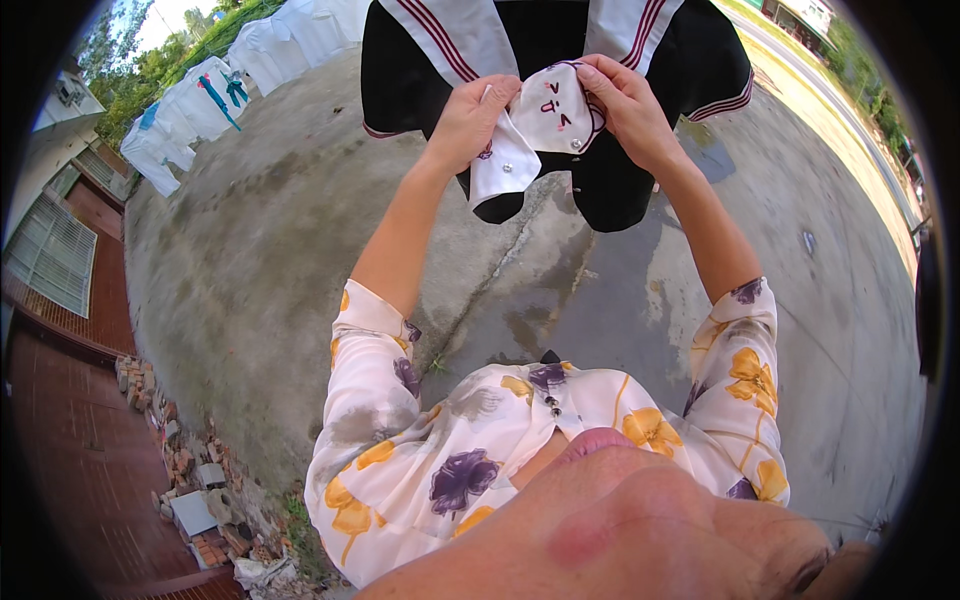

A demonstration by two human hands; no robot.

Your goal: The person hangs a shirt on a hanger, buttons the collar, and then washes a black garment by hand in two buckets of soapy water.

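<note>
While the black garment (710, 55) is spreading at twelve o'clock above the concrete ground (285, 240), its striped collar bands (475, 35) slanting toward six, I am clamping the fingers of the left hand (472, 122) on a white flap (505, 163), whose long axis is running twelve to six, black tip pointing at six; toward two, the right hand (635, 112) is pinching a face-embroidered white panel (543, 122) between thumb and fingers.

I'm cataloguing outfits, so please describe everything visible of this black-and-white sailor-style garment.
The sailor-style garment looks like black cloth, its white collar and black outer edges trimmed with dark red stripes. The left hand and right hand pinch two white flaps, each bearing a round, metallic-looking snap, apparently unfastened; the right flap shows a small face. The picture's top crops it.
</note>
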